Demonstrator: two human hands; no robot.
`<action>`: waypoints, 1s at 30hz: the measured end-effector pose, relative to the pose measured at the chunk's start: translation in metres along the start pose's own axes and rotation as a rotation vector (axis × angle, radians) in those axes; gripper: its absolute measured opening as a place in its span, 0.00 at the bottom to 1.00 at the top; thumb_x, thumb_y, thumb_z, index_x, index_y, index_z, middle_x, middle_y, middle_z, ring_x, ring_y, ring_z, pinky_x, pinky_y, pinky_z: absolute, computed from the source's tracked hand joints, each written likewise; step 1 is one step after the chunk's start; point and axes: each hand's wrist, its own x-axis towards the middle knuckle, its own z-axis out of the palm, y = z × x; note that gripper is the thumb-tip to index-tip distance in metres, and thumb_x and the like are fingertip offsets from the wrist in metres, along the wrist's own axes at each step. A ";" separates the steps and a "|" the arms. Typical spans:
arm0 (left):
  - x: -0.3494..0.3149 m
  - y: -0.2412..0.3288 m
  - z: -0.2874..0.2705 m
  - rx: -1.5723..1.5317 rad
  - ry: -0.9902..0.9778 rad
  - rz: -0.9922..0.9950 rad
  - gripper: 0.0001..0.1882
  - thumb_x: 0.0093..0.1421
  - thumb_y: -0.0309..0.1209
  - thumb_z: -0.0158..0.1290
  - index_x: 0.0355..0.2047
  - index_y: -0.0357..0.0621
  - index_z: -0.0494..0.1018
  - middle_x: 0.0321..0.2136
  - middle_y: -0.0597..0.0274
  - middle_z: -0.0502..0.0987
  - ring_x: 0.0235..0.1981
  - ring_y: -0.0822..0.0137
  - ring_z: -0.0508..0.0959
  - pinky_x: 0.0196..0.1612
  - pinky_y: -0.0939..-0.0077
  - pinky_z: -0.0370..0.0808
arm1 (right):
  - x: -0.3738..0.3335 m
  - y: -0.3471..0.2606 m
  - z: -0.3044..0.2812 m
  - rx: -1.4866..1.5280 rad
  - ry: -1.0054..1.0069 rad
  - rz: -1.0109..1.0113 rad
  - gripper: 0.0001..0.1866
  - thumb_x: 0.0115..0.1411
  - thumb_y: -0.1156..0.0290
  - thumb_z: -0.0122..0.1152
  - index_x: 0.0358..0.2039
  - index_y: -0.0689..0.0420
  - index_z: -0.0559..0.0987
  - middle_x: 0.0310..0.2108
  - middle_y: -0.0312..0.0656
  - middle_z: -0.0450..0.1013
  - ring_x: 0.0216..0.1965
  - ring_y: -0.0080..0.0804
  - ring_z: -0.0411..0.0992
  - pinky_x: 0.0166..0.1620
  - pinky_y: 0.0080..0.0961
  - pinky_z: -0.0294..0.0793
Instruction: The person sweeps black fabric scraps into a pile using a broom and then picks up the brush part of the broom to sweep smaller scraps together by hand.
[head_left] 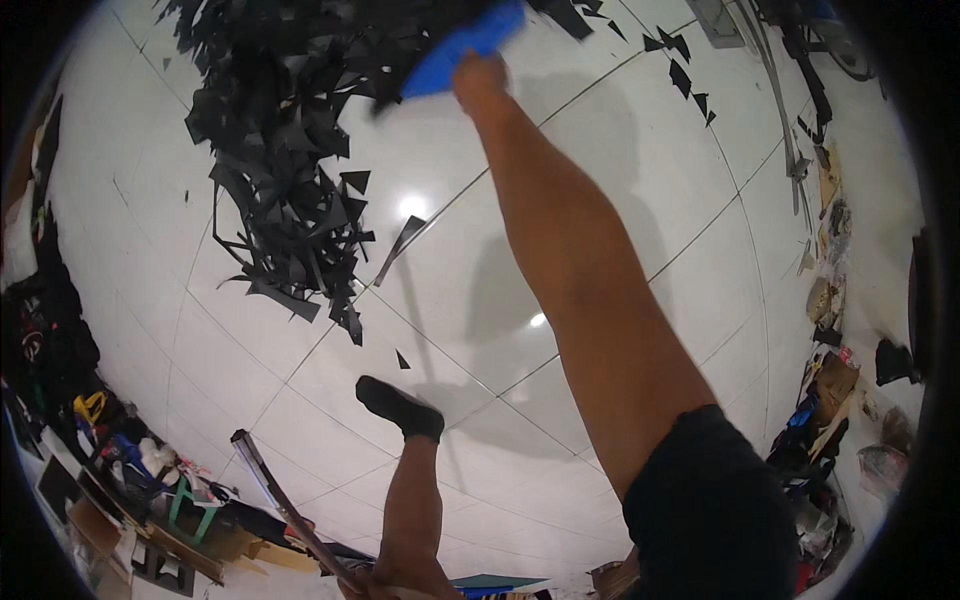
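From the lower right my right arm stretches far forward. At its end my right hand (480, 82) is closed on the edge of a flat blue board (455, 55), which is blurred, so its exact kind is unclear. The board is tilted beside a big heap of thin black scraps (285, 150), many of them cut in triangles. At the bottom edge my left hand (392, 583), only partly in the picture, appears closed round a long metal pole (285, 505) that slants up to the left. The pole's lower end is out of view.
Underfoot are white floor tiles (690, 180). A black-socked foot (400, 407) stands near a loose scrap (402, 359). More scraps (680, 78) lie at the far right. Boxes and clutter line the left (150, 470) and right (825, 400) sides.
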 end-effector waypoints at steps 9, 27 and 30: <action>-0.085 0.029 0.025 0.418 0.057 -0.101 0.17 0.56 0.41 0.51 0.36 0.39 0.72 0.35 0.44 0.74 0.35 0.58 0.75 0.36 0.63 0.70 | -0.219 0.127 0.088 1.541 0.408 0.728 0.21 0.59 0.57 0.50 0.41 0.63 0.71 0.33 0.46 0.72 0.29 0.31 0.69 0.31 0.27 0.69; -0.126 0.242 0.128 -0.092 -0.132 -0.058 0.12 0.60 0.33 0.46 0.33 0.34 0.66 0.27 0.61 0.65 0.29 0.65 0.62 0.34 0.71 0.63 | -0.301 0.423 0.231 1.146 0.180 1.068 0.20 0.56 0.53 0.49 0.28 0.60 0.73 0.12 0.38 0.65 0.12 0.26 0.63 0.15 0.25 0.62; -0.105 0.252 0.129 0.007 -0.090 -0.027 0.11 0.60 0.32 0.46 0.34 0.34 0.66 0.27 0.60 0.65 0.30 0.65 0.62 0.35 0.70 0.63 | -0.137 0.372 0.160 1.100 0.197 0.938 0.22 0.54 0.55 0.47 0.39 0.62 0.72 0.33 0.53 0.69 0.37 0.48 0.66 0.40 0.38 0.64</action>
